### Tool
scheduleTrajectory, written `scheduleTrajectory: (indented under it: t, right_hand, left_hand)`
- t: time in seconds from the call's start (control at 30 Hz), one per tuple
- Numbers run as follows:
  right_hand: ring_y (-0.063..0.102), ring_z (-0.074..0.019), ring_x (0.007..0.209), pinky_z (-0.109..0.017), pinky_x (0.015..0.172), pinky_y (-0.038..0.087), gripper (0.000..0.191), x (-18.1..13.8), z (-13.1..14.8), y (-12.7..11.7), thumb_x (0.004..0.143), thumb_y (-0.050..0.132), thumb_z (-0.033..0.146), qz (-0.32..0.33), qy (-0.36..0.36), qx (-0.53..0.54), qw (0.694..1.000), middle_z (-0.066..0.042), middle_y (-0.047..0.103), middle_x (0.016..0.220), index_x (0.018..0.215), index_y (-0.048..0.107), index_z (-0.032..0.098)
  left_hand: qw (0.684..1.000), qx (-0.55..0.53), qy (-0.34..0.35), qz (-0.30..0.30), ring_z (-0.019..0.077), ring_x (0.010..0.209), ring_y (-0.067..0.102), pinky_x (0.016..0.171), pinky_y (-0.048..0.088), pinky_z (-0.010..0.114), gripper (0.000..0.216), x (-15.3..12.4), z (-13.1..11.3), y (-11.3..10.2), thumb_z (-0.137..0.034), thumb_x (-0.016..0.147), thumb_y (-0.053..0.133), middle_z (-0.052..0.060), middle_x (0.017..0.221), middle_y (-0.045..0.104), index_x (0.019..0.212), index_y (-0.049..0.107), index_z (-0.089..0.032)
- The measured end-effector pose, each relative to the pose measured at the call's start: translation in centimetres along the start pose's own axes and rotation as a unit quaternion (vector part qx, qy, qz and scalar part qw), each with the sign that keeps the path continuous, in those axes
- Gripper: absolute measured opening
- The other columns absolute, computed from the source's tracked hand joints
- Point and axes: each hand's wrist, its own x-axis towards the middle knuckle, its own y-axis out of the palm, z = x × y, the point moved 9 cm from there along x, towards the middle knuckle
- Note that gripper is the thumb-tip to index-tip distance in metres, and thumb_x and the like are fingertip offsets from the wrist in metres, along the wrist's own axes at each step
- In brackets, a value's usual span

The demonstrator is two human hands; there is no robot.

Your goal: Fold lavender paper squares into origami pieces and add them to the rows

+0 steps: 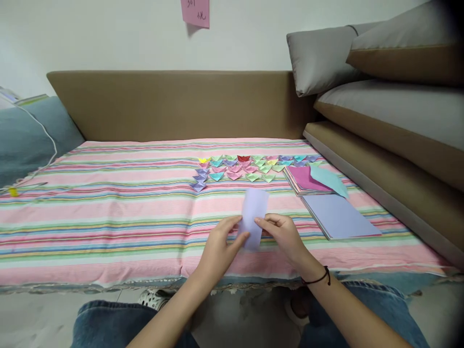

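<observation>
A narrow rectangle of lavender paper (pixel 253 208) is held upright between my two hands, above the striped cloth. My left hand (pixel 225 241) pinches its left edge with thumb and fingers. On the opposite edge, my right hand (pixel 281 232) grips it, thumb in front and fingers curled behind. The sheet is slightly blurred. Beyond it lie rows of small folded paper boats (pixel 234 175) in pink, green, blue, purple, yellow and red. To the right rests a stack of lavender paper sheets (pixel 339 216), with another stack topped by magenta paper (pixel 306 178) behind it.
Striped cloth (pixel 119 212) covers the seat up to a brown backrest (pixel 181 106). Grey and brown cushions (pixel 391 111) are piled at the right. On the left are a blue cushion (pixel 54 125), a white cable (pixel 45 129) and a small yellow object (pixel 13 192).
</observation>
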Motion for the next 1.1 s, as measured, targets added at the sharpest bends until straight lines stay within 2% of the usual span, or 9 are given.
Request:
scheduleTrajectory:
  t: [0.13, 0.37, 0.47, 0.57, 0.63, 0.77, 0.87, 1.0, 1.1]
  right_hand:
    - [0.053, -0.0109, 0.048, -0.024, 0.05, 0.045, 0.028, 0.0, -0.5, 0.7, 0.059, 0.077, 0.039, 0.023, 0.007, -0.007, 1.0, 0.003, 0.057, 0.05, 0.056, 0.06, 0.016]
    - [0.051, -0.0082, 0.052, -0.021, 0.051, 0.041, 0.028, -0.1, -0.6, 0.6, 0.062, 0.076, 0.036, 0.034, 0.016, -0.007, 0.999, 0.004, 0.057, 0.056, 0.06, 0.056, 0.016]
    - [0.049, -0.008, 0.049, -0.02, 0.049, 0.039, 0.029, -0.1, -0.9, -0.9, 0.066, 0.072, 0.037, 0.011, 0.036, -0.002, 0.999, 0.005, 0.055, 0.054, 0.065, 0.051, 0.017]
    - [0.051, -0.0112, 0.048, -0.022, 0.048, 0.039, 0.035, 0.2, -1.8, -2.6, 0.064, 0.072, 0.036, -0.017, 0.05, -0.039, 0.998, 0.007, 0.055, 0.052, 0.077, 0.043, 0.022]
    - [0.054, -0.0142, 0.049, -0.024, 0.047, 0.041, 0.039, 0.3, -2.6, -3.3, 0.065, 0.071, 0.034, -0.02, 0.051, -0.118, 0.991, 0.007, 0.058, 0.055, 0.085, 0.038, 0.024]
    - [0.054, -0.0165, 0.052, -0.028, 0.053, 0.043, 0.037, 0.0, -2.0, -3.3, 0.07, 0.064, 0.024, -0.012, -0.029, -0.375, 0.927, 0.007, 0.053, 0.055, 0.1, 0.041, 0.024]
    - [0.058, -0.0207, 0.072, -0.034, 0.066, 0.047, 0.039, -0.7, -0.4, -2.2, 0.073, 0.06, 0.018, -0.006, -0.125, -0.506, 0.853, -0.001, 0.059, 0.076, 0.11, 0.048, 0.022]
    - [0.046, -0.0254, 0.113, -0.044, 0.093, 0.04, 0.039, -2.3, 0.5, 1.5, 0.081, 0.047, 0.008, 0.112, -0.283, -0.571, 0.763, -0.008, 0.053, 0.121, 0.114, 0.057, 0.028]
    - [0.036, -0.0274, 0.124, -0.052, 0.102, 0.029, 0.038, -3.1, -0.1, 2.7, 0.085, 0.044, 0.011, 0.171, -0.316, -0.59, 0.723, -0.005, 0.048, 0.133, 0.114, 0.059, 0.029]
  left_hand:
    - [0.971, -0.2, -0.094, 0.093, 0.0217, 0.097, 0.061, 0.079, 0.05, 0.033, 0.05, -0.6, 0.3, 3.3, -0.035, 0.076, 0.063, 0.009, 0.114, 0.062, 0.121, 0.049, -0.02]
    - [0.955, -0.247, -0.162, 0.037, 0.0175, 0.077, 0.062, 0.066, 0.046, 0.025, 0.036, -0.7, 1.7, 2.4, -0.038, 0.076, 0.06, 0.006, 0.086, 0.068, 0.103, 0.058, -0.013]
    - [0.972, -0.15, -0.183, -0.003, 0.0127, 0.053, 0.054, 0.049, 0.037, 0.021, 0.035, -0.4, 3.7, 0.1, -0.042, 0.075, 0.057, 0.0, 0.062, 0.061, 0.093, 0.061, -0.012]
    - [0.982, -0.028, -0.179, -0.061, 0.0112, 0.044, 0.045, 0.045, 0.031, 0.019, 0.049, -0.3, 5.0, -2.6, -0.036, 0.074, 0.058, -0.008, 0.048, 0.047, 0.117, 0.047, -0.015]
    - [0.985, 0.053, -0.16, -0.039, 0.0118, 0.044, 0.044, 0.047, 0.031, 0.019, 0.062, -0.4, 5.0, -2.8, -0.03, 0.076, 0.056, -0.011, 0.046, 0.041, 0.132, 0.032, -0.019]
    - [0.947, 0.295, -0.117, 0.055, 0.0162, 0.058, 0.054, 0.055, 0.039, 0.025, 0.058, -1.1, 4.3, -1.4, -0.024, 0.081, 0.049, -0.002, 0.064, 0.054, 0.137, 0.033, -0.027]
    - [0.892, 0.45, -0.008, 0.043, 0.0242, 0.087, 0.057, 0.071, 0.046, 0.034, 0.049, -1.3, 2.5, -0.8, -0.02, 0.081, 0.05, 0.01, 0.098, 0.058, 0.13, 0.046, -0.027]
    - [0.842, 0.493, 0.204, 0.086, 0.0305, 0.122, 0.038, 0.098, 0.034, 0.05, 0.049, -1.8, 0.5, 1.7, -0.008, 0.081, 0.049, 0.01, 0.134, 0.044, 0.125, 0.05, -0.03]
    - [0.818, 0.486, 0.252, 0.176, 0.0268, 0.123, 0.038, 0.1, 0.034, 0.047, 0.045, -2.2, 1.2, 3.0, -0.011, 0.086, 0.046, 0.007, 0.134, 0.047, 0.128, 0.047, -0.028]
